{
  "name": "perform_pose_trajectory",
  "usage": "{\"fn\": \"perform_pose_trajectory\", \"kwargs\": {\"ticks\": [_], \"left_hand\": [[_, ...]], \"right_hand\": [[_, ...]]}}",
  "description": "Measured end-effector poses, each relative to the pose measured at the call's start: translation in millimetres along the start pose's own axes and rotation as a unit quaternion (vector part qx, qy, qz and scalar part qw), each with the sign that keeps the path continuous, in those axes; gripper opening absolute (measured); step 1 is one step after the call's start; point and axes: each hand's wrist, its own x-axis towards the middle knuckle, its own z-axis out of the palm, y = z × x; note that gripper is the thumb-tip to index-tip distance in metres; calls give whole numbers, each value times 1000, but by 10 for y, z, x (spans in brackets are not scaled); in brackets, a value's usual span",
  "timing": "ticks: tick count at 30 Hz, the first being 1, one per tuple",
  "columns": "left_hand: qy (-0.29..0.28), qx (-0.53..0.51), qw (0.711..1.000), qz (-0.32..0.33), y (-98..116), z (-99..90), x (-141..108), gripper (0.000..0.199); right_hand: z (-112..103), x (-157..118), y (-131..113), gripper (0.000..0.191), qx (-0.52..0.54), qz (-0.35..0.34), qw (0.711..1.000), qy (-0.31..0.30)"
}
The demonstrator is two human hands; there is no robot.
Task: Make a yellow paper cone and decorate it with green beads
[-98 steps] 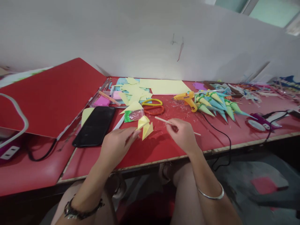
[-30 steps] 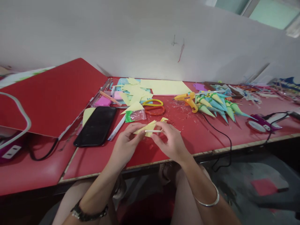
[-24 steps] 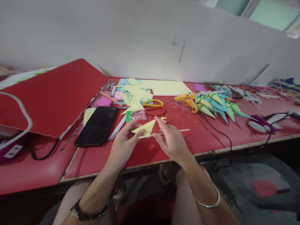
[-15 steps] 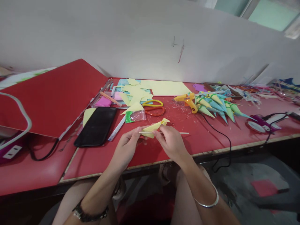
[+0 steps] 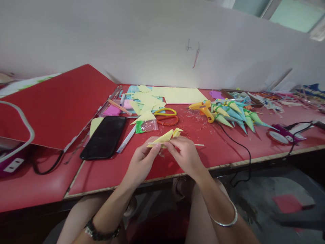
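Just above the table's front part, both hands meet at a piece of folded yellow paper (image 5: pixel 164 137). My left hand (image 5: pixel 143 157) pinches its left end, thumb on top. With thumb and fingers closed, my right hand (image 5: pixel 184 152) grips the paper's right part together with a thin pale stick (image 5: pixel 199 145), whose end pokes out to the right of the knuckles. A curled yellow tip stands up over the right fingers. Fingertips under the paper are partly hidden. Right behind the hands lie a small clear packet with a green end (image 5: pixel 146 126) and scissors (image 5: pixel 166 117).
A black phone (image 5: pixel 104 137) and a white pen-like stick (image 5: pixel 126 139) lie to the left. Yellow paper pieces (image 5: pixel 146 100) are heaped at the back. On the right, a yellow glue gun (image 5: pixel 203 107) with a black cord (image 5: pixel 238 145) rests beside several green-blue paper cones (image 5: pixel 236 115).
The left thumb has shifted right and lower along the yellow paper, and the paper has turned, its left flap now over the stick's left end. The right hand has barely moved.
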Motion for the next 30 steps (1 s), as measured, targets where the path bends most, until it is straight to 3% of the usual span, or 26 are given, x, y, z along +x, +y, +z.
{"fn": "perform_pose_trajectory", "kwargs": {"ticks": [9, 16, 22, 26, 30], "left_hand": [[21, 51, 998, 13, 60, 18, -9, 23], [3, 118, 993, 31, 91, -35, 11, 27], [46, 64, 997, -23, 53, -1, -4, 32], [28, 19, 997, -65, 52, 3, -6, 35], [20, 70, 997, -25, 123, 4, -6, 26]], "right_hand": [[-12, -18, -53, 25, 33, 32, 998, -40], [26, -34, -12, 23, 154, 87, 984, -38], [43, -33, 1, 18, 249, 96, 963, -27], [11, -18, -3, 15, 258, 100, 961, -21], [-21, -12, 2, 22, 240, 106, 964, -31]]}}
